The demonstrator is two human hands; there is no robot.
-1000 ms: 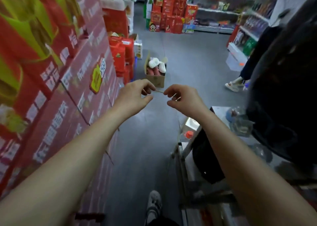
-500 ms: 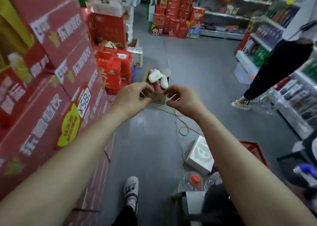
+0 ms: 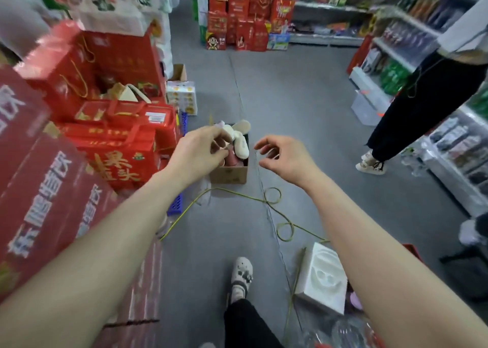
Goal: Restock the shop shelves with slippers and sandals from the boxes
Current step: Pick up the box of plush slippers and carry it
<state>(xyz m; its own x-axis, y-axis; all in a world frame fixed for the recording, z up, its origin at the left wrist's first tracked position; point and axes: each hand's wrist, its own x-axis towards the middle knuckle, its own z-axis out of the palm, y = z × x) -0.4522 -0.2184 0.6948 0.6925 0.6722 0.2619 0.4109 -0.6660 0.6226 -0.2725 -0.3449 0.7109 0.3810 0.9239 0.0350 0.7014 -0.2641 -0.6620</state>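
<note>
I hold both arms out in front of me over the aisle. My left hand (image 3: 200,153) is up in front of the near left corner of the open cardboard box (image 3: 229,175), with the fingers curled in and the thumb tip against the fingertips. I cannot tell whether they pinch anything or touch what is in the box. My right hand (image 3: 286,161) hangs just to the right of the box, fingers loosely bent and spread, thumb apart from them, holding nothing.

The box stands on the grey floor (image 3: 303,104), close beside a low pile of red gift cartons (image 3: 118,149) on my left. Inside it lie the slippers: a white slipper (image 3: 241,144) on top, another pale one behind it, and pink ones (image 3: 233,159) underneath.

A yellow-green cord (image 3: 235,193) runs in loose loops over the floor between me and the box. A blue crate (image 3: 177,203) shows at the foot of the red cartons. My foot in a white clog (image 3: 241,269) is planted below, and a white moulded foam block (image 3: 323,279) lies near it on the right.

Another person in black trousers (image 3: 422,110) stands at the right, next to stocked shelves (image 3: 404,44). More red boxes (image 3: 237,12) are stacked at the far end of the aisle.
</note>
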